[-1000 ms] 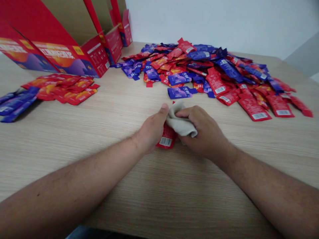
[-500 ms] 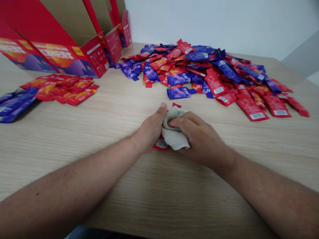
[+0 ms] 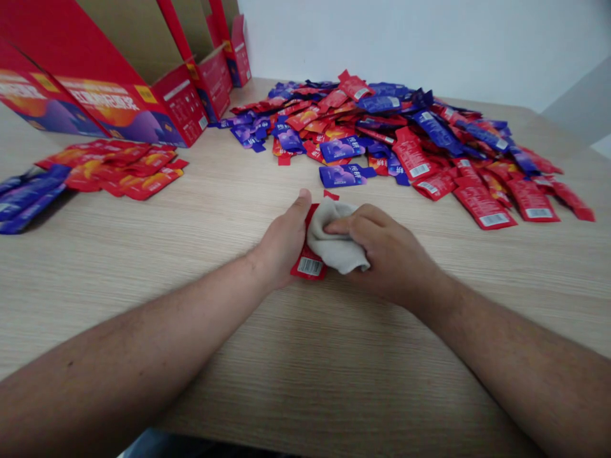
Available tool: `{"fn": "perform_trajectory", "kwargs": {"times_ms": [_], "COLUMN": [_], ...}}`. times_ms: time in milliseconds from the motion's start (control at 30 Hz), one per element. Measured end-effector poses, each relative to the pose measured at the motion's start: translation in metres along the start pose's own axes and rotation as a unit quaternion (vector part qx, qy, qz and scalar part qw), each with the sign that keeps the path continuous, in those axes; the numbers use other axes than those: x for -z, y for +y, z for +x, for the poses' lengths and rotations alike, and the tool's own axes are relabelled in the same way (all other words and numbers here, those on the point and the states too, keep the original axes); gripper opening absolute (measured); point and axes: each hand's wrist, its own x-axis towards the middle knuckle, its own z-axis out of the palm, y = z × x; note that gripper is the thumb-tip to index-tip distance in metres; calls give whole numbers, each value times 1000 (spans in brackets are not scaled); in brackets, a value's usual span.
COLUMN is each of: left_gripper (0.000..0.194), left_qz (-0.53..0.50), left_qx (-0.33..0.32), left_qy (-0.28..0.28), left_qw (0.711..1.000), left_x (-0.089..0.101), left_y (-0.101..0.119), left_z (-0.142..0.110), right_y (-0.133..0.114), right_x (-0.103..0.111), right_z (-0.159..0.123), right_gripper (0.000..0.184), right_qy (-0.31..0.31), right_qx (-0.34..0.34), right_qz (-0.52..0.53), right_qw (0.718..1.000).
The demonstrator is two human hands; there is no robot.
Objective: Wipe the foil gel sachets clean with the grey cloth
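My left hand [image 3: 285, 245] grips a red sachet [image 3: 309, 266] along its left side, thumb pointing up and away from me. The sachet's barcode end faces me, and its red tip shows beyond the cloth. Bunched in my right hand [image 3: 384, 251] is a pale grey cloth [image 3: 341, 251], pressed against the sachet's printed face and covering much of it. The fingers of my left hand are hidden behind the sachet.
A large heap of red and purple sachets [image 3: 348, 149] spreads across the back of the wooden table [image 3: 229, 375]. At left lie a group of red sachets [image 3: 119, 168] and several purple ones [image 3: 33, 198]. Open red cardboard boxes [image 3: 176, 108] stand behind them.
My right hand has rubbed the cloth down the sachet toward me, then back up a little, uncovering the barcode more. My left hand has shifted slightly left with the sachet.
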Motion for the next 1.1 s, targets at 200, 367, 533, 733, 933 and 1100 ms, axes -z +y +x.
{"fn": "perform_trajectory", "kwargs": {"times_ms": [200, 367, 533, 733, 933, 1100], "left_gripper": [59, 62, 61, 66, 55, 54], "left_qz": [-6, -43, -37, -33, -39, -22], "left_qx": [41, 39, 23, 40, 35, 47], "left_qy": [18, -16, -3, 0, -9, -14], "left_qw": [999, 998, 999, 999, 999, 999], "left_x": [-4, 2, 9, 9, -5, -6], "left_y": [10, 11, 16, 17, 6, 4], "left_z": [-5, 1, 7, 6, -3, -7], "right_y": [-10, -9, -2, 4, 8, 5], "right_x": [-2, -1, -2, -4, -5, -5], "right_z": [-2, -3, -3, -3, 0, -1], "right_gripper": [33, 38, 34, 32, 35, 35], "right_qy": [-75, -51, -112, -89, 35, -12], "right_qx": [47, 14, 40, 53, -22, 34], "right_qz": [18, 7, 17, 8, -17, -8], "right_qw": [996, 999, 993, 995, 999, 999]}}
